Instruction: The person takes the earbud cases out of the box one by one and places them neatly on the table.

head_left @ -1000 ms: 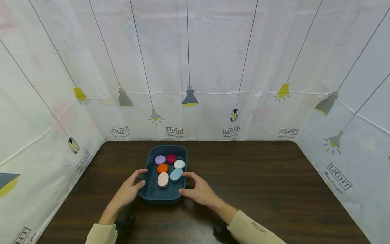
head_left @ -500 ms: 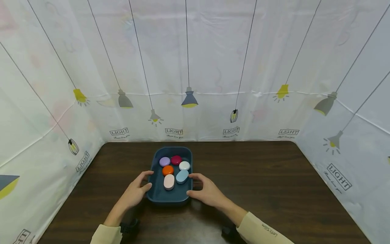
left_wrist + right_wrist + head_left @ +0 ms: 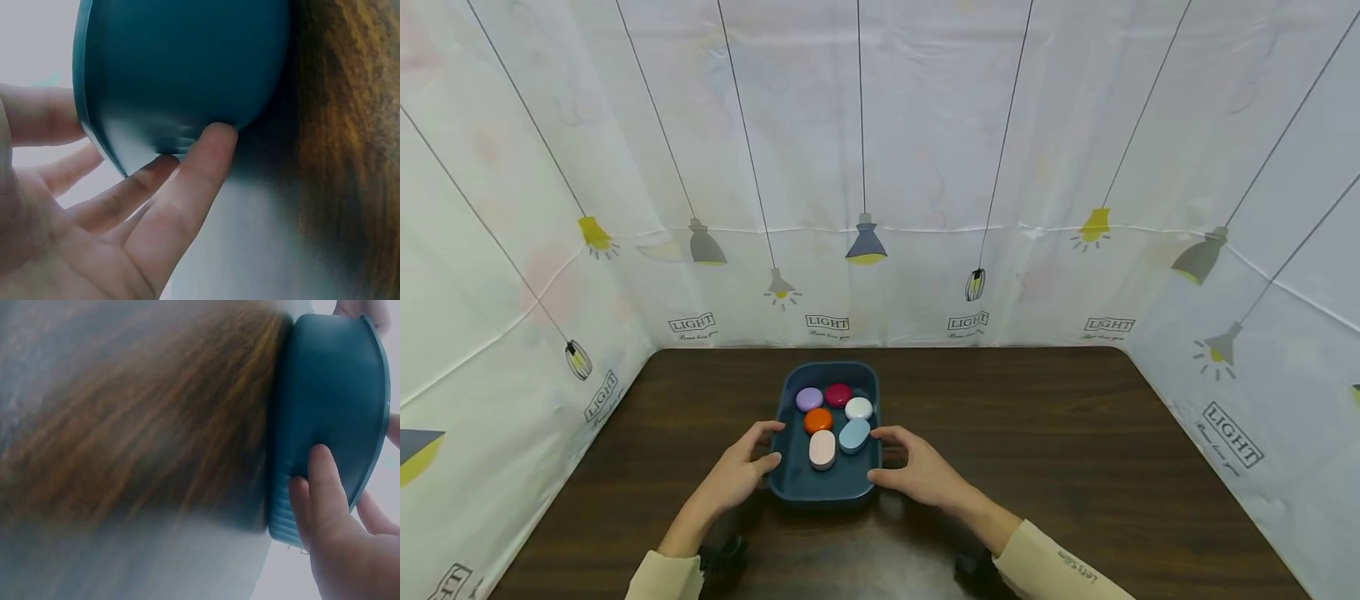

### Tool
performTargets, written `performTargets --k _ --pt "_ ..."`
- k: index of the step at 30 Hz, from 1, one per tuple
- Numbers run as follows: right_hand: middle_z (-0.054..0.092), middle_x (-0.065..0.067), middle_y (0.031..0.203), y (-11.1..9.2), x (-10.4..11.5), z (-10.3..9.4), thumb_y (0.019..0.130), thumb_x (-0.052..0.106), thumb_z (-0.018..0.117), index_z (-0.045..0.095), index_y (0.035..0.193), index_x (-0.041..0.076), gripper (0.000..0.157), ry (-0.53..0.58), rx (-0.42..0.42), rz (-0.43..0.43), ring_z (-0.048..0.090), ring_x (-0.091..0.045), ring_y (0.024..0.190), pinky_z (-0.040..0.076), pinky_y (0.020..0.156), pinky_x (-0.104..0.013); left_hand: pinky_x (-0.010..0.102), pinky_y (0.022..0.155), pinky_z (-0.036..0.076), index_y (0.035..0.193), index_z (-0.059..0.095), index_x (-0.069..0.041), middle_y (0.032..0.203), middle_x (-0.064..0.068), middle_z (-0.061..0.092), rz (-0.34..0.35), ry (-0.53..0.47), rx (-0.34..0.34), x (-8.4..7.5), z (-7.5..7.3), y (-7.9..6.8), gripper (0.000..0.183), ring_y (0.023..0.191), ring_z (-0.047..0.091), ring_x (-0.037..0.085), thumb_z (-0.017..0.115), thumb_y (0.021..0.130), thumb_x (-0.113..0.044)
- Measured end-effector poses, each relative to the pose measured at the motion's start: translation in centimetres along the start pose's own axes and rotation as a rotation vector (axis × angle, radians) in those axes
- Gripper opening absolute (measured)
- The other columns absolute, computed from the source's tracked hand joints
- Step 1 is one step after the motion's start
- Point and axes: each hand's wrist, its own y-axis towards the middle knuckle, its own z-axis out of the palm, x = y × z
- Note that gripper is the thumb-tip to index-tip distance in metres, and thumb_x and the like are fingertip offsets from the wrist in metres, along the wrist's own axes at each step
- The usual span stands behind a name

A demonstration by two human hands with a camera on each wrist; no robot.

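Observation:
A dark blue rounded plastic tray [image 3: 790, 483] stands on the table left of its middle. Inside lie smooth rounded pieces: a purple one [image 3: 809, 399], a crimson one [image 3: 838, 395], a white one [image 3: 859, 408], an orange one [image 3: 818, 421], a light blue oval [image 3: 854, 436] and a pale pink oval [image 3: 822, 450]. My left hand [image 3: 736, 473] grips the tray's left side, thumb and forefinger at the rim, other fingers against the outer wall [image 3: 187, 62]. From the right, my right hand [image 3: 921, 473] holds the opposite side likewise, fingertips on the ribbed wall [image 3: 331, 381].
The dark brown wooden table [image 3: 1037, 433] reaches to a white curtain [image 3: 917, 167] printed with hanging lamps, which encloses the back and both sides. A dark object [image 3: 722, 554] sits by the left wrist, another [image 3: 973, 567] by the right.
Both hands and the tray have shifted to the right, mostly in the first half second and only slightly since. The pieces have travelled along inside, keeping their arrangement.

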Motion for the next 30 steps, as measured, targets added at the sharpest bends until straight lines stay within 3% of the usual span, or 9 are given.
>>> performTargets --k 9,15,20,24,30 --pt "0.051 -0.009 0.136 -0.4 0.5 -0.3 0.083 0.043 0.070 0.049 0.135 0.014 0.063 -0.130 -0.006 0.011 0.051 -0.028 0.120 0.042 0.097 -0.053 0.039 0.072 0.056 0.136 0.045 -0.019 0.138 0.019 0.042 0.004 -0.013 0.035 0.0 0.0 0.0 0.043 0.101 0.058 0.030 0.055 0.096 -0.012" --pt "0.051 -0.007 0.136 -0.4 1.4 -0.6 0.084 0.042 0.070 0.050 0.133 0.014 0.060 -0.153 -0.015 -0.025 0.051 -0.028 0.121 0.045 0.096 -0.048 0.039 0.073 0.055 0.138 0.043 -0.017 0.139 0.020 0.041 0.020 -0.017 0.047 0.3 -0.1 0.2 0.044 0.100 0.059 0.030 0.054 0.096 -0.011" --pt "0.053 -0.003 0.133 -0.2 2.3 -0.9 0.084 0.042 0.069 0.053 0.131 0.015 0.056 -0.241 -0.050 -0.043 0.051 -0.025 0.121 0.044 0.096 -0.048 0.039 0.074 0.055 0.138 0.043 -0.017 0.140 0.020 0.040 0.017 -0.008 0.047 0.5 -0.3 0.2 0.044 0.101 0.059 0.029 0.054 0.096 -0.011" --pt "0.054 -0.005 0.130 -0.1 3.3 -1.0 0.086 0.036 0.069 0.054 0.129 0.013 0.052 -0.288 -0.084 -0.072 0.053 -0.024 0.113 0.047 0.093 -0.044 0.039 0.074 0.056 0.138 0.043 -0.017 0.139 0.020 0.041 0.021 -0.014 0.049 0.4 -0.3 0.2 0.044 0.102 0.059 0.030 0.054 0.096 -0.010" --pt "0.052 0.000 0.128 0.3 4.9 -1.1 0.087 0.033 0.068 0.055 0.128 0.018 0.045 -0.409 -0.116 -0.122 0.054 -0.020 0.100 0.051 0.085 -0.035 0.038 0.073 0.056 0.138 0.043 -0.016 0.138 0.019 0.042 0.025 -0.016 0.050 0.2 -0.3 0.3 0.044 0.101 0.059 0.029 0.054 0.095 -0.009"
